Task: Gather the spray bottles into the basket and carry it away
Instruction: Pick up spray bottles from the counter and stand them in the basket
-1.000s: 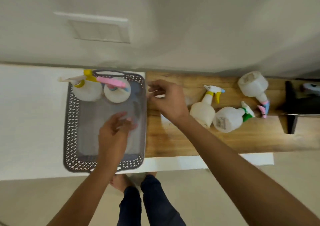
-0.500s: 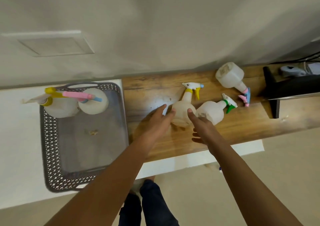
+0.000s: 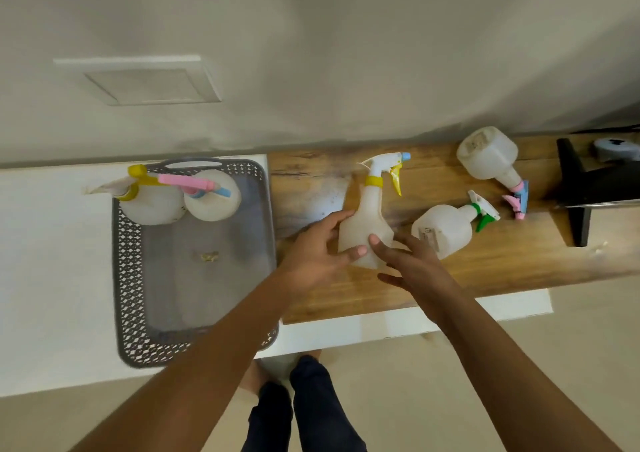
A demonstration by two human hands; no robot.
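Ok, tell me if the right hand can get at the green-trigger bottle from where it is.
Probably yes. The right hand is on the yellow-trigger bottle, and the green-trigger bottle lies on its side right beside it on the wooden top, with nothing between.

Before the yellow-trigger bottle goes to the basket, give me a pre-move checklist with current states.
1. Both hands on yellow-trigger bottle: ok, left hand and right hand touch its body.
2. Grip firm: cannot tell.
3. Free floor in basket: ok, two bottles stand at the far end only.
4. Path to basket clear: ok.
5. Cap tight: cannot tell.
6. All bottles gathered: not ok, green-trigger bottle and pink-trigger bottle lie on the wood.
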